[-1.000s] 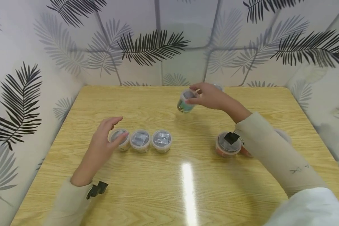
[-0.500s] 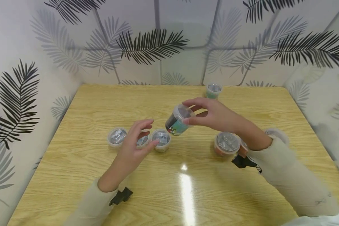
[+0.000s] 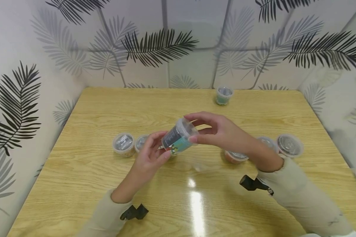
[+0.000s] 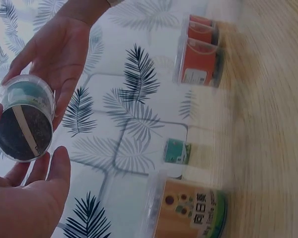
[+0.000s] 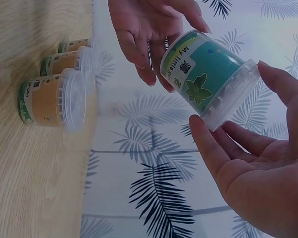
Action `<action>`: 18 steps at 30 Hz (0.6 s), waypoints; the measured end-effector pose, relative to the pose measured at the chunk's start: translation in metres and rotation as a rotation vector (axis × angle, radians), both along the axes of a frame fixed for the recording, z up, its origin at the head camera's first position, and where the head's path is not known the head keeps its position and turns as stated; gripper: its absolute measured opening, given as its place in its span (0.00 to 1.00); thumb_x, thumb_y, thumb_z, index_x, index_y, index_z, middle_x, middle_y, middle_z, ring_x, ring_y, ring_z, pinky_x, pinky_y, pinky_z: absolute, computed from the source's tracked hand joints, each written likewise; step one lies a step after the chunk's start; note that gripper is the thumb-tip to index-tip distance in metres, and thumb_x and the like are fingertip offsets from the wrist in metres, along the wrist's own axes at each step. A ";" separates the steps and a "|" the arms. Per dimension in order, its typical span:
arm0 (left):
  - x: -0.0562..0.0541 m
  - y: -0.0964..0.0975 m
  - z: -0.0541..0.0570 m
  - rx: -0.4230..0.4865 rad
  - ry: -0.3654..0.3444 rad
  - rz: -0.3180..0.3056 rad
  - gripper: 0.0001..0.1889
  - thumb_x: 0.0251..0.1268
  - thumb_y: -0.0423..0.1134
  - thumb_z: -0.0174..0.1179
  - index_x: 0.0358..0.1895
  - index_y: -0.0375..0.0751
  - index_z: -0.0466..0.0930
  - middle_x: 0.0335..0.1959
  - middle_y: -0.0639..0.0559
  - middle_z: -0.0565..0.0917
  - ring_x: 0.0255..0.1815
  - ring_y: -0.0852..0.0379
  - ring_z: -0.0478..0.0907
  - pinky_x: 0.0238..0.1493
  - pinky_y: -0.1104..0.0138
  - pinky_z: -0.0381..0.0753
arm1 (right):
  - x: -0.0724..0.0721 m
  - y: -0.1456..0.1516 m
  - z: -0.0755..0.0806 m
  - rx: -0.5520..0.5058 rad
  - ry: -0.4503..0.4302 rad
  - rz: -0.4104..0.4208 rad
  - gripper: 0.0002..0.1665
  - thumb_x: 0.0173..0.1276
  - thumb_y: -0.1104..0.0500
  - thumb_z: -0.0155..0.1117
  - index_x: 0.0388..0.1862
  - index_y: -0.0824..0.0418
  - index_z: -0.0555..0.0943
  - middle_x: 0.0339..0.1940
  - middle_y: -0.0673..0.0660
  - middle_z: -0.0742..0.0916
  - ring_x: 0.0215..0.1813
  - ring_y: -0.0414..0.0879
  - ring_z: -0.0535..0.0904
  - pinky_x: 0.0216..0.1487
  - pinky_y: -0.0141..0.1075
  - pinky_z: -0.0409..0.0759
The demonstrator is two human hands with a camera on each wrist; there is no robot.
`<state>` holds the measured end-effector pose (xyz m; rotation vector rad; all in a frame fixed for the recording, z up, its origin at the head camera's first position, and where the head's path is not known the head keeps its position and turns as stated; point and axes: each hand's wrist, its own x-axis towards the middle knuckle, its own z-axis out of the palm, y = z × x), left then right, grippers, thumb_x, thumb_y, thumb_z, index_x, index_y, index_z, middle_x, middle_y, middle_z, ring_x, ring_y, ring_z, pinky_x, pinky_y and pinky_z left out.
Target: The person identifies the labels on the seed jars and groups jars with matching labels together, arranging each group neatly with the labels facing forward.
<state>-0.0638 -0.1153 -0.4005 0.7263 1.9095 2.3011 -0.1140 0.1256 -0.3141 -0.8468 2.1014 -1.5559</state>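
Between my hands a clear-lidded plastic cup [image 3: 175,137] is held up, tilted. Its teal label reads "My little g…" and shows a green leaf [image 5: 198,89]. My right hand [image 3: 218,131] grips it by the lid end, thumb on one side and fingers on the other. Around the lower end, my left hand [image 3: 149,156] has its relaxed fingers spread close to the cup. In the left wrist view the cup's dark contents [image 4: 25,131] show, and a gap is visible beside one left fingertip. Whether the left fingers touch the cup is unclear.
Orange-labelled cups [image 5: 47,101] stand in a row on the table's left, partly hidden by the left hand. Several red-labelled cups [image 4: 198,59] stand right, partly under the right arm. Another teal cup [image 3: 223,95] stands at the table's [image 3: 130,105] back edge.
My right hand has brought the teal cup from the back of the table toward me and leftward, tilting it. The left hand has moved right, to the cup's lower end.
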 end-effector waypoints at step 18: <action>0.002 0.004 -0.004 0.083 -0.016 0.060 0.28 0.59 0.25 0.59 0.62 0.30 0.59 0.59 0.40 0.66 0.56 0.50 0.67 0.57 0.65 0.71 | 0.001 -0.001 -0.008 -0.048 0.011 0.063 0.36 0.63 0.59 0.65 0.68 0.57 0.64 0.65 0.50 0.69 0.64 0.49 0.66 0.54 0.41 0.76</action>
